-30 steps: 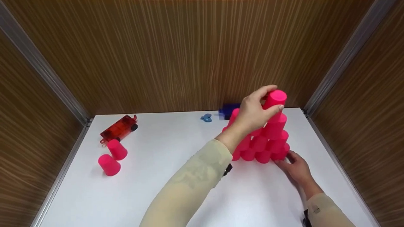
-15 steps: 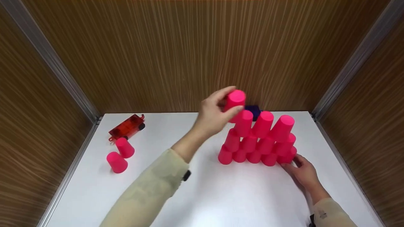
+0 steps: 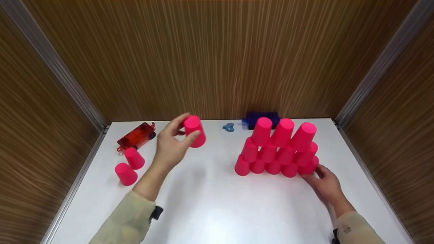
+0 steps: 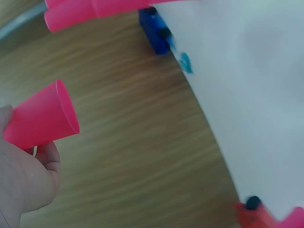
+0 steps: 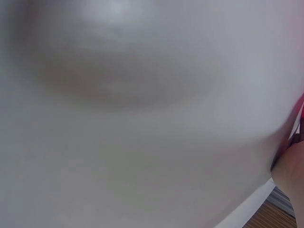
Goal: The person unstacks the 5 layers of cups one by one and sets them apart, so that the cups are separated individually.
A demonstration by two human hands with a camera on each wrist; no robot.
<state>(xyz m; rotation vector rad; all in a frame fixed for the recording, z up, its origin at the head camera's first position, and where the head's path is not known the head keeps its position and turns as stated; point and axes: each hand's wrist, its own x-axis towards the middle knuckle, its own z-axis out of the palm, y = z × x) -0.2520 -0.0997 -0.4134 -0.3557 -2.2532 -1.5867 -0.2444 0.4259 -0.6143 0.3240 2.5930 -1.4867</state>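
Note:
My left hand point(image 3: 171, 144) holds a pink cup point(image 3: 194, 132) upside down in the air, left of the stack, thumb in front and fingers behind. In the left wrist view the held cup point(image 4: 42, 116) shows its wide rim facing away from the palm. On the right stands a wall of upside-down pink cups point(image 3: 268, 154) in three tiers, with three cups in the top tier. My right hand point(image 3: 327, 184) grips the bottom tier's rightmost cup point(image 3: 309, 166) low down, between thumb and fingers. Only the edge of that hand point(image 5: 289, 166) shows in the right wrist view.
Two upside-down pink cups point(image 3: 126, 174) stand on the left of the white table point(image 3: 217, 210). Behind them lies a red toy wagon point(image 3: 137, 135). A small blue piece point(image 3: 229, 127) and a dark blue toy wagon point(image 3: 261, 119) lie near the wooden back wall point(image 3: 217, 61).
My left hand has lifted the pink cup off the top of the stack and carried it left and down. My right hand stays at the bottom right cup.

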